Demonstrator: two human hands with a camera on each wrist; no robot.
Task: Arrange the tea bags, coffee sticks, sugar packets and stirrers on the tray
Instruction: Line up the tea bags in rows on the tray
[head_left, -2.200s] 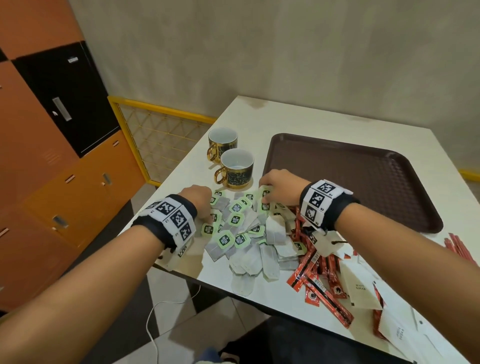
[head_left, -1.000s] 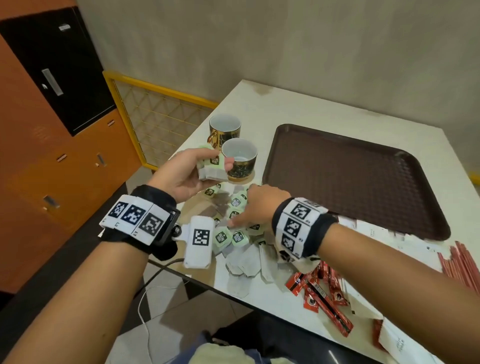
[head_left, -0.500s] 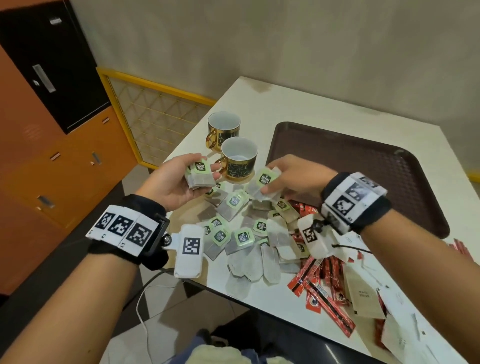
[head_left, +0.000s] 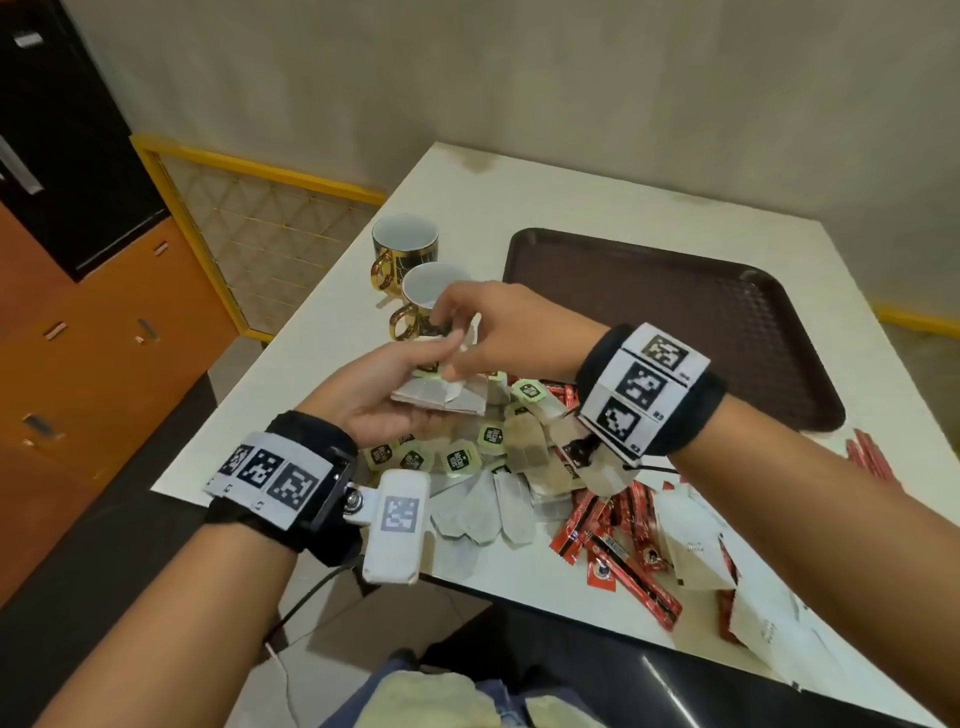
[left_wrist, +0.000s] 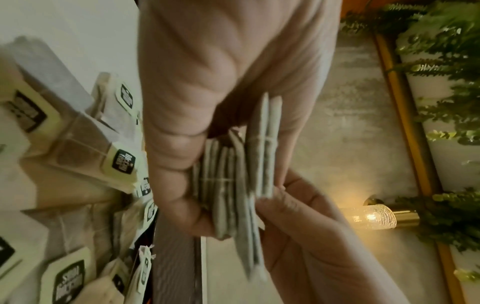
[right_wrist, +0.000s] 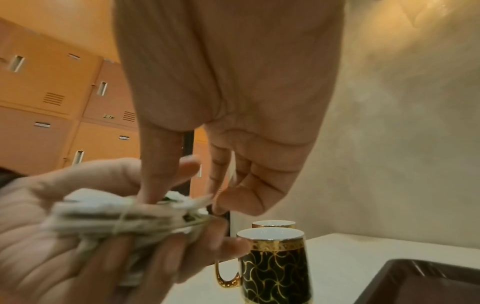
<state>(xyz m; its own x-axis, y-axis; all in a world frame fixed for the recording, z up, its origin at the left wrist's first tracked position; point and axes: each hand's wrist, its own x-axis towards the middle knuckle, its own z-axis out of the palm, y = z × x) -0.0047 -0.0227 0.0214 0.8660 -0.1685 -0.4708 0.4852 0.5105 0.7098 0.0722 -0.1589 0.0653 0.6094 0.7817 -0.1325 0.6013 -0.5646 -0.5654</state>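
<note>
Near mug (head_left: 429, 306) – lower half hidden behind both hands.

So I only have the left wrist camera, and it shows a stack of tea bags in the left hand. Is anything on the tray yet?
Observer: No. The head view shows nothing lying on the tray.
Operator: Where are the coffee sticks?
Observer: The red coffee sticks lie in a heap on the table's near edge, to the right of the loose tea bags.
Operator: Is there anything by the hands that I could knock?
Observer: Yes, two mugs. The nearer mug stands just beyond the left hand, to the left of the tray.
</note>
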